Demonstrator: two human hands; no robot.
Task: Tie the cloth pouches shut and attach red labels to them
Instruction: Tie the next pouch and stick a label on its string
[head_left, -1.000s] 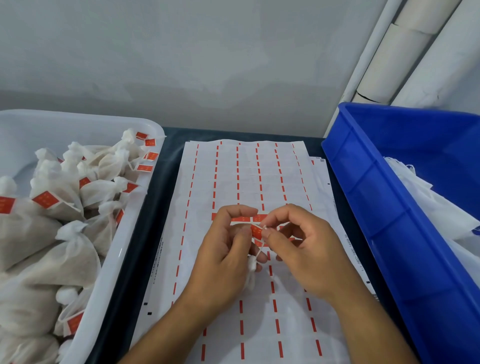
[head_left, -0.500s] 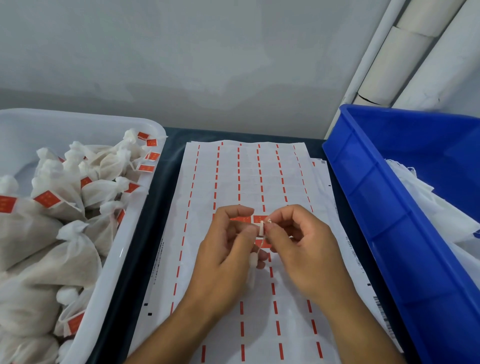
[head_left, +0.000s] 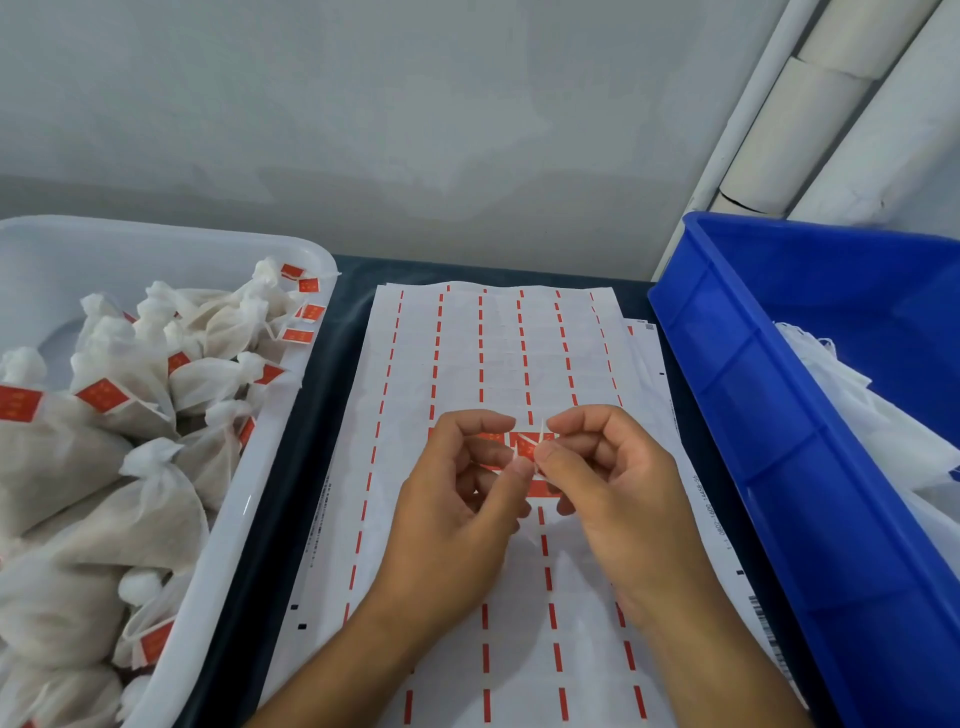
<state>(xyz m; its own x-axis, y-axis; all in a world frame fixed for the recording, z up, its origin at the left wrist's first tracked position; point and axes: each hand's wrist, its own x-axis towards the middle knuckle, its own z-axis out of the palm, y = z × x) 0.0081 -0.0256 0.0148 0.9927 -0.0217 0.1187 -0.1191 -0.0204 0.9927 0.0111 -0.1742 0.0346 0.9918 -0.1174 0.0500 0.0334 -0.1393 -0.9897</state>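
My left hand (head_left: 457, 499) and my right hand (head_left: 618, 488) meet fingertip to fingertip above the label sheet (head_left: 493, 364). Between the thumbs and forefingers they pinch a small red label (head_left: 523, 442), with a thin white string end (head_left: 541, 427) sticking up beside it. The pouch that the string belongs to is hidden under my left palm. Several tied cloth pouches (head_left: 130, 519) with red labels lie heaped in the white tub (head_left: 249, 499) on the left.
The sheet's backing shows rows of red dashes and a few red labels under my fingers. A blue bin (head_left: 779, 467) stands on the right and holds white cloth (head_left: 883, 426). White pipes run up the back-right corner by the wall.
The red label was flat between my thumbs; now it is folded about the string, whose white end sticks up. Both hands stayed in place, with only the fingertips working.
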